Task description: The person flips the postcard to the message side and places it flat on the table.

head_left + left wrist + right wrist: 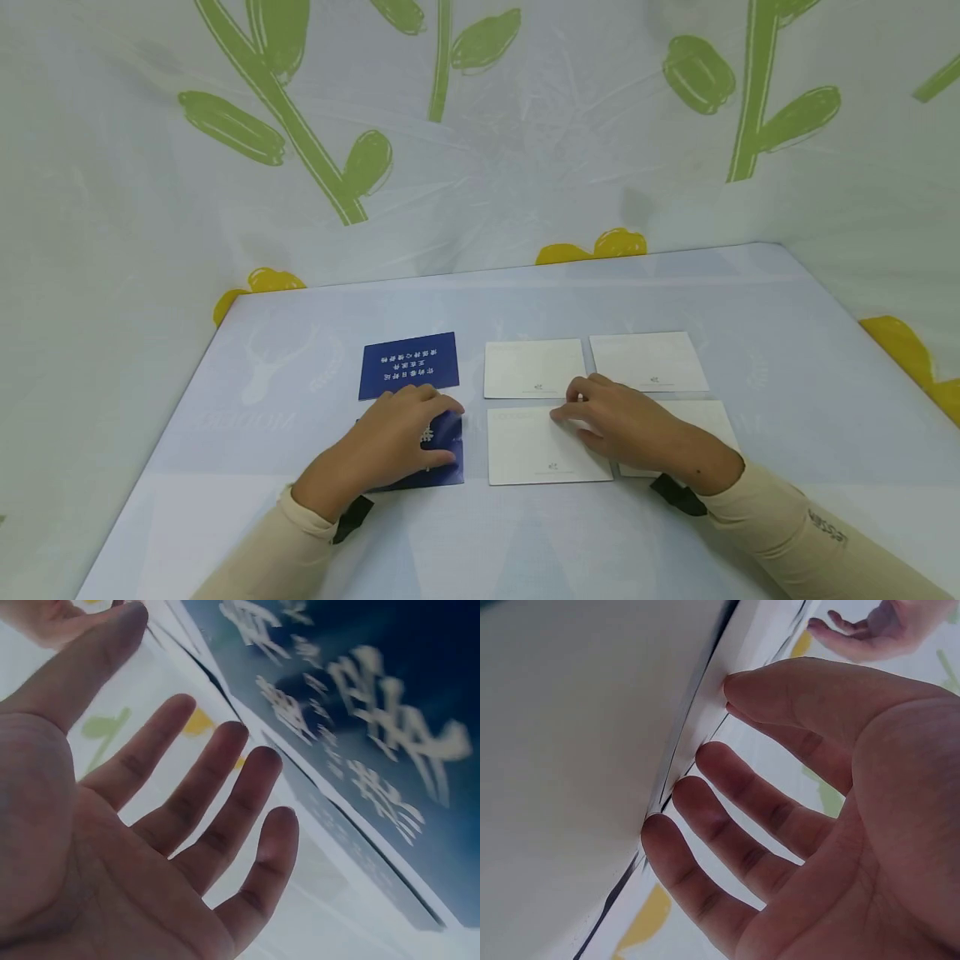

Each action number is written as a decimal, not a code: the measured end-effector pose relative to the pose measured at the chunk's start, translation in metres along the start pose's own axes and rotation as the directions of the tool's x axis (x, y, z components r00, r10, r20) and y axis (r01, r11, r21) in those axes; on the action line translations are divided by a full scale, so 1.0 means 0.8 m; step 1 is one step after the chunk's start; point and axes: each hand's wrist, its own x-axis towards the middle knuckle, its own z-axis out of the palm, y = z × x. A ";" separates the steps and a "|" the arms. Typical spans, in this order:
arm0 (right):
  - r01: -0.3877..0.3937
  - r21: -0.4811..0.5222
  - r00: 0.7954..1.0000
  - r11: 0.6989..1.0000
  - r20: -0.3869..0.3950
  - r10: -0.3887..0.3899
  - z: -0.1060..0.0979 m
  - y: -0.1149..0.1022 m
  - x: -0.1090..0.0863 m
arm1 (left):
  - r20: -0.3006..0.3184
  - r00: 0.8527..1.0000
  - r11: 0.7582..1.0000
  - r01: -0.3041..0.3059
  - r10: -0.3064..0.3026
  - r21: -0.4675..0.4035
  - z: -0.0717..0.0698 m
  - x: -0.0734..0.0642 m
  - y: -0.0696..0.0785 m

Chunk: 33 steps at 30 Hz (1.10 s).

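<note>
My left hand hovers over the near dark blue card, covering much of it. Its fingers are spread and slightly bent, with nothing between them; in the left wrist view the fingertips stand apart from the blue card with white lettering. My right hand lies over the near white cards, with loosely bent fingers. Its fingertips overlap the right part of one white card, and the palm side hides part of another white card. In the right wrist view the fingertips are right at the card edges.
Behind the left hand lies a second blue card with white characters. Farther back are two white cards, one in the middle and one to the right. The pale table meets a white curtain with green leaves.
</note>
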 end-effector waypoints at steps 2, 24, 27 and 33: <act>-0.005 -0.001 1.000 1.000 0.007 0.005 -0.001 -0.001 0.000 | -0.001 1.000 1.000 -0.012 0.012 0.007 0.001 -0.005 -0.003; -0.033 0.028 0.999 0.999 0.018 0.033 0.001 -0.002 0.001 | 0.002 0.998 0.997 -0.070 0.069 0.028 0.009 -0.021 -0.011; -0.034 0.023 0.999 0.999 0.019 0.033 0.001 -0.002 0.002 | 0.003 0.998 0.998 -0.063 0.063 0.032 0.009 -0.021 -0.010; 0.003 0.001 1.000 1.000 -0.005 -0.003 -0.001 0.000 0.001 | 0.007 0.999 0.998 -0.051 0.051 0.026 0.010 -0.020 -0.009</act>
